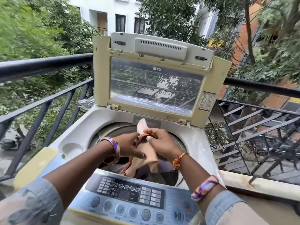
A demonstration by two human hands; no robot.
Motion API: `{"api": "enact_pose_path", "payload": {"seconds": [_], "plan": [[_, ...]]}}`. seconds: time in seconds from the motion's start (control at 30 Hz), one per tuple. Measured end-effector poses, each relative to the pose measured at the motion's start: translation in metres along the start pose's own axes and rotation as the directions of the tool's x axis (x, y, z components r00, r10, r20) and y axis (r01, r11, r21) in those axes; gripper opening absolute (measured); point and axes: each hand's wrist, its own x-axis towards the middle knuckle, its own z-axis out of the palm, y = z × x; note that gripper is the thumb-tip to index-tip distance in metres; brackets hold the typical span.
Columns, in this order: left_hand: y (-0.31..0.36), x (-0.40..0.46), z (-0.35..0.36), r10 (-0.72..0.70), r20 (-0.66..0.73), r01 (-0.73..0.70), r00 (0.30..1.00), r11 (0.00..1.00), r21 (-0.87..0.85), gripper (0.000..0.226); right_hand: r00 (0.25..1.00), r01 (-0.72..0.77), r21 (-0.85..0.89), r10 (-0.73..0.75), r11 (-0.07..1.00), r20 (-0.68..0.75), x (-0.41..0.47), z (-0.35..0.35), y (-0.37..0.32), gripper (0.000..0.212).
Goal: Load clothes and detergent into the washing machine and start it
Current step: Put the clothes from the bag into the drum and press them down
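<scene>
Behind a black balcony railing [48, 65] stand green trees and a pale apartment building, and against that railing sits a top-loading washing machine [196, 143] with its lid [155, 82] raised upright, the clear window in it reflecting branches. Both hands meet above the round drum opening [113, 132]. Between them hangs a beige garment [144, 163], its lower part drooping into the drum where other clothes lie (dark and pale pieces, hard to tell apart). On the left hand [128, 146] the fingers curl around a bunched fold of the cloth, and the right hand [159, 140] pinches its upper edge, a pale pink tip of fabric sticking up past the knuckles. Each wrist wears a purple-and-orange bangle, and the right also carries a red-and-yellow thread. Nearest the camera lies the blue control panel [129, 197] with its row of round buttons.
</scene>
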Motion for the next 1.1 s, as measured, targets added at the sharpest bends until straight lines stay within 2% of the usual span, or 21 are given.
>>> {"api": "enact_pose_path", "payload": {"seconds": [0.1,0.2,0.33,0.57,0.67,0.77,0.83,0.9,0.97,1.07,1.1], "plan": [[-0.005,-0.008,-0.007,-0.076,0.018,0.074,0.997,0.991,0.109,0.061,0.999,-0.008,-0.076,0.004,0.997,-0.050,0.002,0.000,0.010,0.027],[-0.004,-0.015,-0.012,-0.062,0.057,0.054,0.996,0.990,0.131,0.056,0.996,-0.039,-0.027,0.036,0.999,-0.079,-0.003,-0.014,0.015,0.024],[0.014,-0.003,-0.011,-0.013,0.057,0.003,0.998,0.985,0.170,0.049,0.991,-0.023,-0.010,0.022,1.000,-0.129,-0.012,-0.037,0.019,0.031],[0.107,0.053,0.019,0.253,0.073,-0.263,0.965,0.949,0.175,0.037,0.950,0.031,0.072,-0.007,0.997,-0.311,-0.041,-0.119,0.033,0.034],[0.168,0.080,0.045,0.388,0.140,-0.409,0.911,0.892,0.191,0.038,0.907,0.016,0.118,0.035,0.993,-0.419,-0.061,-0.170,0.053,0.033],[0.233,0.109,0.082,0.516,0.246,-0.569,0.820,0.780,0.262,0.035,0.840,-0.016,0.167,0.104,0.986,-0.532,-0.082,-0.222,0.090,0.034],[0.276,0.131,0.113,0.536,0.317,-0.620,0.782,0.718,0.316,0.036,0.782,-0.068,0.202,0.178,0.977,-0.597,-0.097,-0.256,0.123,0.036],[0.314,0.151,0.150,0.451,0.453,-0.617,0.769,0.708,0.344,0.030,0.725,-0.142,0.233,0.261,0.962,-0.637,-0.112,-0.283,0.162,0.037],[0.340,0.169,0.194,0.284,0.596,-0.586,0.751,0.702,0.405,0.021,0.672,-0.209,0.316,0.371,0.925,-0.640,-0.128,-0.299,0.207,0.036],[0.351,0.206,0.278,0.256,0.699,-0.630,0.668,0.695,0.348,0.030,0.583,-0.340,0.438,0.552,0.832,-0.596,-0.153,-0.308,0.285,0.031],[0.344,0.214,0.302,0.252,0.697,-0.615,0.671,0.715,0.333,0.037,0.557,-0.383,0.464,0.600,0.799,-0.574,-0.161,-0.305,0.309,0.030]]}}
